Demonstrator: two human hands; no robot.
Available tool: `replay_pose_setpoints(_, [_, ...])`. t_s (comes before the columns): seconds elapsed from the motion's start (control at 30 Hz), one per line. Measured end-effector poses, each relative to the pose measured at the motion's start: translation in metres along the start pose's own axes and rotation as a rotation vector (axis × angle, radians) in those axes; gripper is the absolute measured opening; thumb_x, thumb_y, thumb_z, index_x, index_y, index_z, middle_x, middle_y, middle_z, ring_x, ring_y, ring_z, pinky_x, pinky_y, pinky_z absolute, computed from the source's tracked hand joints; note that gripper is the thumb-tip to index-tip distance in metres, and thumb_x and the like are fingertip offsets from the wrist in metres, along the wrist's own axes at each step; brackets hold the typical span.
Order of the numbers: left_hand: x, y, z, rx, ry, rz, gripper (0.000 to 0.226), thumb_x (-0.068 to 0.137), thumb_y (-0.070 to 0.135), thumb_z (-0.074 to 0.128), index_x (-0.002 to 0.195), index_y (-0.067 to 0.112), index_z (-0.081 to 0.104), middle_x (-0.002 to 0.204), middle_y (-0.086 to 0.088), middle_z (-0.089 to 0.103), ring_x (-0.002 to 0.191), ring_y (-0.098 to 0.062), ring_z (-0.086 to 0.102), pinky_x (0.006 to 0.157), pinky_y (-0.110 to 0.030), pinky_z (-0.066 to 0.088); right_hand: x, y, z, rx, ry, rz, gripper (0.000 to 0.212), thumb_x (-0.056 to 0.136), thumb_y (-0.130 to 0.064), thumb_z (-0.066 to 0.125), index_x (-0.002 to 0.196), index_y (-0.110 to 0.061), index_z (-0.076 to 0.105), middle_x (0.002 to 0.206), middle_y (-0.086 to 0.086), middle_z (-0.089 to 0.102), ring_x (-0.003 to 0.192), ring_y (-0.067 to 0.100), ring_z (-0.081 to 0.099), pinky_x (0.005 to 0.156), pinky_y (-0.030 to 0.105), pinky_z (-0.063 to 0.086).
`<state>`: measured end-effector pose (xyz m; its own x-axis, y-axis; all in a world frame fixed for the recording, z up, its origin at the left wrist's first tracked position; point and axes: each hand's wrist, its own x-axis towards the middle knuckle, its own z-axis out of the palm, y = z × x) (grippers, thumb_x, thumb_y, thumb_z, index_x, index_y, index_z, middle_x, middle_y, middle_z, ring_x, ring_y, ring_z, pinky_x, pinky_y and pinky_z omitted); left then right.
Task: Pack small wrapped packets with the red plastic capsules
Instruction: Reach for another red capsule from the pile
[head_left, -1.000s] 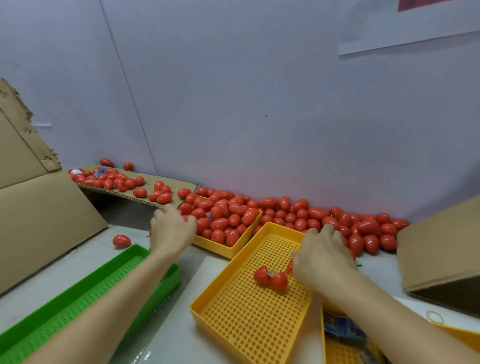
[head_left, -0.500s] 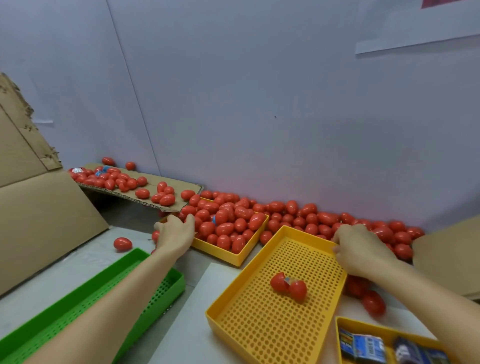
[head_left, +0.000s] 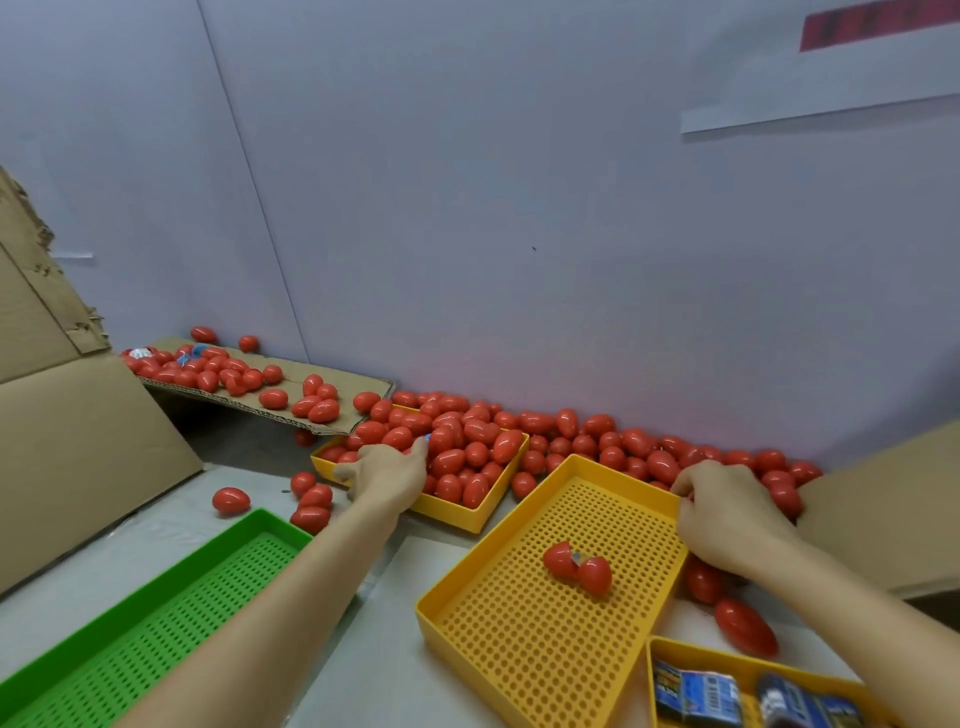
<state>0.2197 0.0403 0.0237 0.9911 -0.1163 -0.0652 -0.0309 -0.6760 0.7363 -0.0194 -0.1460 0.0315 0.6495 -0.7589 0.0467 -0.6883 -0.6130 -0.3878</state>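
Mostly the fingers are hiding from the camera, since both hands are showing only their backs. The left hand (head_left: 387, 470) is reaching into the small yellow tray (head_left: 470, 514) heaped with red capsules (head_left: 467, 441) toward the tabletop's (head_left: 363, 649) far edge; its fingers are curling round one capsule with a bit of blue showing at the tip, though most of that capsule is lying covered. The right hand (head_left: 727, 512) is sitting at the far right corner of the large perforated yellow tray (head_left: 530, 639), fingers bent down toward the capsules piled along the wall; whether they are pinching anything I cannot tell, as the knuckles are blocking the view. An opened capsule (head_left: 576, 566) is lying as two joined halves inside the large tray, something pale glinting between them, too small to make out. Wrapped packets (head_left: 696, 693) are lying in a third yellow tray (head_left: 655, 675) at the near right corner, cut off by the frame's lower edge, their print blurred. A green perforated tray (head_left: 156, 629) is running off the near left corner. Cardboard sheets (head_left: 78, 447) are leaning at the left and right edges, both cropped, and a cardboard flap (head_left: 260, 400) at the far left is carrying more capsules.
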Motion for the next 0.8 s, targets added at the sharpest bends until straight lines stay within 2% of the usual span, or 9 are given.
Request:
replay_pose_setpoints(0.23, [-0.008, 0.007, -0.002, 0.024, -0.02, -0.022, 0.081, 0.098, 0.058, 0.044, 0.149, -0.001, 0.023, 0.147, -0.03, 0.028, 0.127, -0.045, 0.045, 0.102, -0.048, 0.046, -0.008, 0.003, 0.002, 0.049, 0.042, -0.018, 0.023, 0.088, -0.008, 0.05, 0.09, -0.016, 0.072, 0.094, 0.006, 0.071, 0.087, 0.025, 0.067, 0.077, 0.042, 0.058])
replay_pose_setpoints(0.3, [-0.009, 0.002, -0.01, 0.118, -0.009, 0.003, 0.081, 0.098, 0.06, 0.041, 0.152, 0.003, 0.02, 0.15, -0.03, 0.023, 0.132, -0.047, 0.039, 0.105, -0.05, 0.041, -0.013, 0.004, -0.002, 0.038, 0.073, -0.043, 0.026, 0.088, -0.009, 0.051, 0.1, -0.014, 0.073, 0.104, 0.006, 0.072, 0.097, 0.026, 0.066, 0.084, 0.043, 0.056])
replay_pose_setpoints(0.37, [-0.014, 0.002, -0.014, 0.232, 0.062, 0.122, 0.075, 0.097, 0.055, 0.046, 0.148, 0.004, 0.026, 0.149, -0.029, 0.022, 0.136, -0.046, 0.03, 0.107, -0.052, 0.036, -0.019, 0.005, -0.008, 0.017, 0.115, -0.081, 0.031, 0.091, -0.014, 0.052, 0.115, -0.019, 0.07, 0.118, 0.003, 0.07, 0.111, 0.024, 0.063, 0.092, 0.04, 0.053])
replay_pose_setpoints(0.47, [-0.026, 0.013, -0.009, 0.293, 0.147, 0.501, 0.049, 0.096, 0.036, 0.056, 0.135, 0.008, 0.047, 0.14, -0.023, 0.04, 0.13, -0.04, 0.033, 0.106, -0.048, 0.034, -0.032, 0.009, -0.017, 0.067, 0.163, -0.146, 0.032, 0.093, -0.016, 0.054, 0.121, -0.021, 0.069, 0.119, 0.0, 0.069, 0.112, 0.019, 0.062, 0.094, 0.037, 0.052])
replay_pose_setpoints(0.53, [-0.041, 0.029, -0.001, 0.26, 0.08, 0.703, 0.033, 0.094, 0.026, 0.058, 0.124, 0.011, 0.061, 0.127, -0.016, 0.053, 0.122, -0.034, 0.042, 0.102, -0.042, 0.038, -0.045, 0.014, -0.026, 0.103, 0.176, -0.193, 0.028, 0.094, -0.017, 0.056, 0.117, -0.025, 0.07, 0.114, -0.005, 0.069, 0.104, 0.01, 0.061, 0.085, 0.028, 0.052])
replay_pose_setpoints(0.6, [-0.061, 0.047, 0.009, 0.198, -0.049, 0.854, 0.023, 0.092, 0.019, 0.061, 0.112, 0.01, 0.068, 0.113, -0.012, 0.064, 0.11, -0.028, 0.054, 0.095, -0.038, 0.043, -0.061, 0.023, -0.037, 0.141, 0.171, -0.239, 0.025, 0.095, -0.018, 0.056, 0.108, -0.034, 0.071, 0.101, -0.018, 0.067, 0.09, -0.004, 0.058, 0.072, 0.012, 0.042])
replay_pose_setpoints(0.67, [-0.088, 0.062, 0.019, 0.156, -0.215, 0.983, 0.015, 0.09, 0.014, 0.061, 0.101, 0.011, 0.071, 0.099, -0.005, 0.069, 0.097, -0.022, 0.061, 0.085, -0.034, 0.046, -0.081, 0.037, -0.049, 0.193, 0.153, -0.238, 0.025, 0.095, -0.018, 0.058, 0.092, -0.039, 0.07, 0.084, -0.026, 0.063, 0.075, -0.011, 0.057, 0.058, 0.008, 0.039])
replay_pose_setpoints(0.73, [-0.12, 0.074, 0.03, 0.152, -0.386, 1.084, 0.016, 0.091, 0.015, 0.061, 0.102, 0.014, 0.073, 0.094, 0.002, 0.069, 0.087, -0.013, 0.062, 0.075, -0.025, 0.045, -0.101, 0.055, -0.058, 0.237, 0.146, -0.213, 0.028, 0.093, -0.015, 0.06, 0.082, -0.038, 0.073, 0.075, -0.024, 0.066, 0.074, -0.012, 0.06, 0.059, 0.009, 0.043])
replay_pose_setpoints(0.8, [-0.153, 0.083, 0.045, 0.175, -0.523, 1.179, 0.017, 0.092, 0.016, 0.062, 0.105, 0.016, 0.073, 0.095, 0.002, 0.07, 0.085, -0.01, 0.062, 0.072, -0.021, 0.044, -0.121, 0.072, -0.063, 0.265, 0.168, -0.19, 0.033, 0.09, -0.008, 0.064, 0.077, -0.038, 0.073, 0.076, -0.025, 0.07, 0.085, -0.013, 0.061, 0.07, 0.004, 0.044])
